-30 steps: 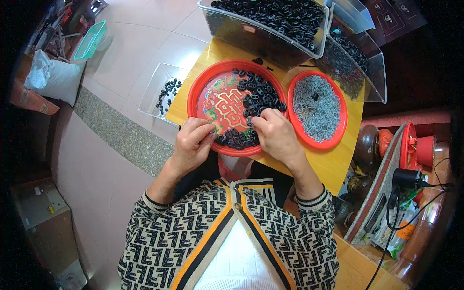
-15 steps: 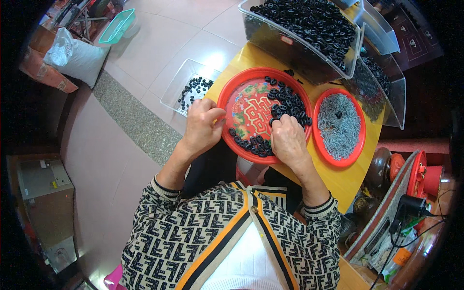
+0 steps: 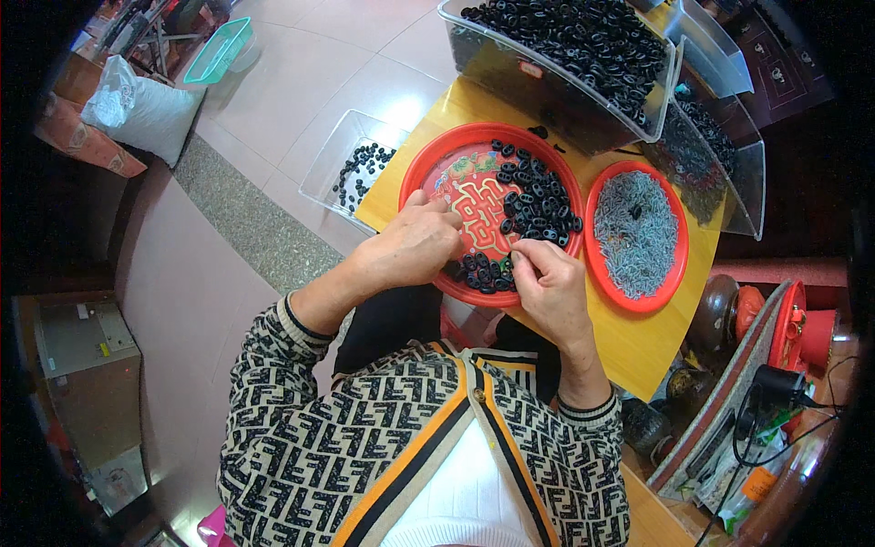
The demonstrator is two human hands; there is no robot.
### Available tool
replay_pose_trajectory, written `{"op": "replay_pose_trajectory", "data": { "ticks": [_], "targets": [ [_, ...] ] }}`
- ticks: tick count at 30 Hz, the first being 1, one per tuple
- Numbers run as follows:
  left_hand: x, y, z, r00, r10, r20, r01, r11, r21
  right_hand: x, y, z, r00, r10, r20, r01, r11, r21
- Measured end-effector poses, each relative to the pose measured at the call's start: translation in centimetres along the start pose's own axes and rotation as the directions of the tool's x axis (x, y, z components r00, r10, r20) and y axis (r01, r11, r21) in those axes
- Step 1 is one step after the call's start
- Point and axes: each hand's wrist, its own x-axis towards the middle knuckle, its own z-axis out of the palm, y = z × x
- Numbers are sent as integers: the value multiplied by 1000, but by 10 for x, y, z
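A round red tray [image 3: 415, 173] with a gold and green pattern lies in front of me. Small black oval pieces with holes [image 3: 545, 196] crowd its right side, and several more [image 3: 486, 273] lie along its near edge. My left hand [image 3: 415, 242] is over the tray's near left part, fingers curled down toward the pieces; its fingertips are mostly hidden. At the near right edge my right hand [image 3: 554, 290] pinches thumb and forefinger together beside the black pieces. Whatever sits in either grip is too small or hidden to name.
Right of the tray is a smaller red plate [image 3: 682, 264] of thin grey screw-like parts. Clear bins [image 3: 556, 96] of black pieces stand behind on the yellow table [image 3: 638, 351]. A clear box [image 3: 314, 187] with small black parts sits lower, to the left.
My left hand has moved right from the tray's left rim to over its near part. My right hand has shifted slightly down, toward me, turning thumb-side up.
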Motion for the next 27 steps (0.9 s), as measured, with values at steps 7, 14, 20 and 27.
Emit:
{"op": "replay_pose_trajectory", "data": {
  "ticks": [7,14,20,27],
  "targets": [
    [16,7,-2,969,134,209,-190,942,277,-9,-5,4,997,74,31,-76,994,82],
    [18,-1,-5,880,377,290,-465,809,360,-18,-1,7,990,135,29,-138,979,152],
    [22,-11,-9,806,486,338,-575,779,250,-23,3,8,941,326,92,-338,878,340],
    [20,-19,3,862,467,197,-504,830,237,-22,2,9,820,538,198,-553,654,516]
  ]
}}
